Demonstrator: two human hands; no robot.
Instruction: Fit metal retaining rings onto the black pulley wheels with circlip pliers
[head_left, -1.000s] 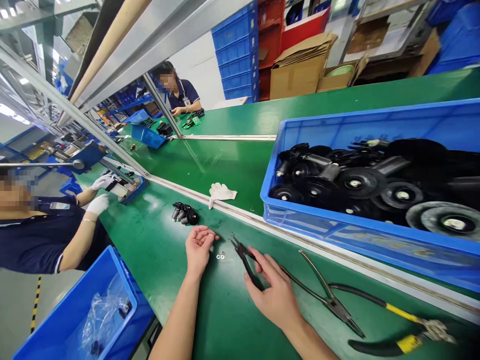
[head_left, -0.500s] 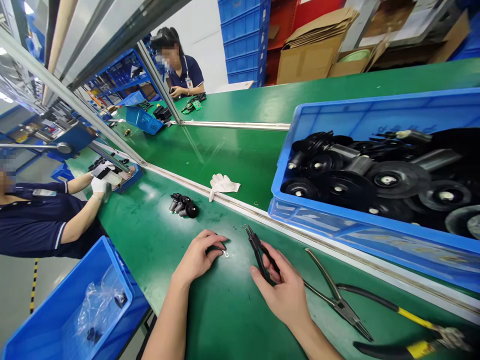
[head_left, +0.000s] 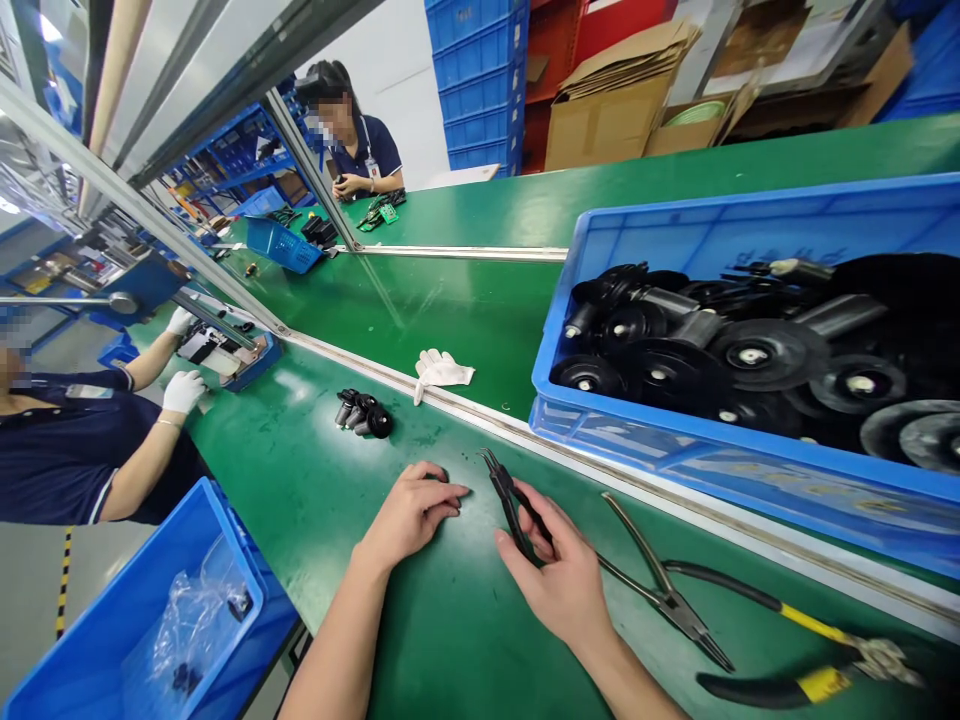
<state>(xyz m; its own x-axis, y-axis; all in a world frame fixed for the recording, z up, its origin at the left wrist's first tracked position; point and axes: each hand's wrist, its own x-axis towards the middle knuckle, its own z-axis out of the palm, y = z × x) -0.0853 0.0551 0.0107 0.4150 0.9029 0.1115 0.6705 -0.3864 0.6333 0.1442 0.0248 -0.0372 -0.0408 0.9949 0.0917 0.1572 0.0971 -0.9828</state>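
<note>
head view: the two hands are apart over the near part of the green counter [head_left: 442, 640]. the right hand [head_left: 566, 575] is wrapped round the handles of the black pliers [head_left: 501, 483], whose thin bent tips point to the far left, clear of the counter. the left hand [head_left: 411, 512], just left of the pliers, is low with fingers bunched; whether anything is pinched there i cannot tell. the step in hand looks like fine finger work, with the pliers held ready. the next move seems to call for a steady left pinch and a careful lining-up of those tips. a small cluster of black parts [head_left: 365, 414] lies farther left; to the right rest the metal pliers [head_left: 679, 612] and the yellow-and-black cutters [head_left: 823, 685], near a blue bin [head_left: 675, 452].
</note>
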